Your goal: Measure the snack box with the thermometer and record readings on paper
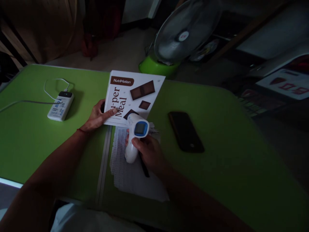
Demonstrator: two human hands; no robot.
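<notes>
A white box (142,85) printed with "NutriMotion" and brown chocolate pieces is held up over the table by my left hand (98,115), its thumb across the front at the lower left. My right hand (151,151) is closed around the handle of a white infrared thermometer (131,149). The thermometer's blue-rimmed screen (140,128) faces me, and its front end points at the lower part of the box. Beneath my right hand lies a stack of printed papers (135,183), with a dark pen-like stick (145,167) on it, partly hidden by the hand.
On the green folding table (217,129), a white power bank (60,106) with a cable (31,101) lies at the left. A dark phone (185,131) is to the right. Behind the table stand a fan (169,38) and a bright green container (158,68).
</notes>
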